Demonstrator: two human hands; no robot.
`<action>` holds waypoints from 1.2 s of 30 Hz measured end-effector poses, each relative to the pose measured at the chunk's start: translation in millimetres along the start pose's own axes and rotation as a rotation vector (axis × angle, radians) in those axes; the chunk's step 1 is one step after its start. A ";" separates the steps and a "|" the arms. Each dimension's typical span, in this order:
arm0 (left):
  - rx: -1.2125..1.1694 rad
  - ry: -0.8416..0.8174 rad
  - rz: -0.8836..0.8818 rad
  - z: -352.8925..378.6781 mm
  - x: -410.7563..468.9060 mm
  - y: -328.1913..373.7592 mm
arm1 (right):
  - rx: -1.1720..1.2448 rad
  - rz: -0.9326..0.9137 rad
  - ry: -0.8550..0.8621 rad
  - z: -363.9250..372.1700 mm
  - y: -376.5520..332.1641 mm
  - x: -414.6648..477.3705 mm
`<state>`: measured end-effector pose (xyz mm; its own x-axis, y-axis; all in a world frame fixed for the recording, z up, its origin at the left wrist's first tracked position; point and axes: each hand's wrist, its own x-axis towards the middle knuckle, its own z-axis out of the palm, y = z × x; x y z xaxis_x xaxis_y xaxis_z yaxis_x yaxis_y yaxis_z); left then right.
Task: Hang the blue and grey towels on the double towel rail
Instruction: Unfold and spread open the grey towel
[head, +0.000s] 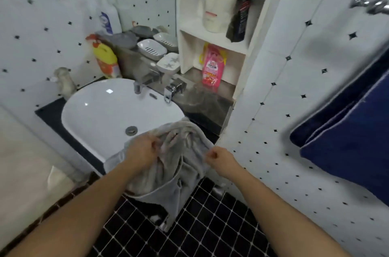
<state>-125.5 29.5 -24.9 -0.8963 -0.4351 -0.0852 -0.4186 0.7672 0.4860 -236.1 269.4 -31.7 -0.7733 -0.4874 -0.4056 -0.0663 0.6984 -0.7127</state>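
While both arms reach out low in front of the sink (pixel 101 109), the grey towel (pixel 181 172) is bunched up between the two hands, just past the sink's near rim & over the black floor tiles (pixel 210 225). L hand (pixel 143 151) is on the towel's left side w/ fingers (pixel 156 144) curled into the folds, gripping a lump of cloth. R hand (pixel 220 159) is at the towel's right edge, its fingers (pixel 211 154) bent tight w/ the thumb, pinching a bit of that edge. A loose end of the towel hangs down below the hands. The blue towel (pixel 347 141) hangs far right by the white wall, well apart from the hands; it's blurry, so can't tell what it hangs on. The sink sits on a dark surface (pixel 48 109) w/ a shiny tap (pixel 139 86) at the back. Behind it: soap dishes (pixel 151 48), a yellow bottle (pixel 105 61), & a pink pouch (pixel 211 67) in a white shelf (pixel 183 56)
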 end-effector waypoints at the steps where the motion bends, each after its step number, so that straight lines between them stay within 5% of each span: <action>1: 0.007 -0.063 0.043 -0.5 -1.7 -16.3 | -0.007 0.019 -0.039 21.6 -7.3 9.1; 3: 0.026 -0.242 0.136 7.8 -6.8 -45.5 | 0.028 0.039 -0.102 63.3 -16.0 25.8; 7: 0.436 -0.479 0.403 44.9 -18.1 -85.7 | 0.259 0.190 -0.093 133.5 -20.7 44.2; 11: 0.651 -0.445 0.641 54.0 -26.9 -102.6 | 0.562 0.407 0.023 156.8 -29.7 51.9; 13: 0.556 -0.299 0.625 53.5 -24.3 -106.6 | 0.714 0.438 0.022 145.6 -36.7 48.3; 20: -0.526 -0.085 0.077 15.3 36.9 -29.3 | 0.996 0.301 0.263 49.2 -72.1 20.9; 27: -0.714 -0.030 0.409 -63.7 31.3 120.6 | 0.974 -0.048 0.428 -77.9 -85.1 -82.8; 33: -0.609 -0.007 0.781 -125.4 -20.4 263.1 | 0.558 -0.110 0.799 -165.6 -65.7 -189.4; 36: -0.480 -0.060 0.938 -129.3 -53.2 326.2 | 0.396 -0.310 0.770 -185.1 -70.1 -232.1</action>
<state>-195.5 242.0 250.7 -0.8424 0.2702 0.4663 0.5359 0.5115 0.6717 -168.8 430.6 218.3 -0.9728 -0.0396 0.2284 -0.2297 0.2951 -0.9274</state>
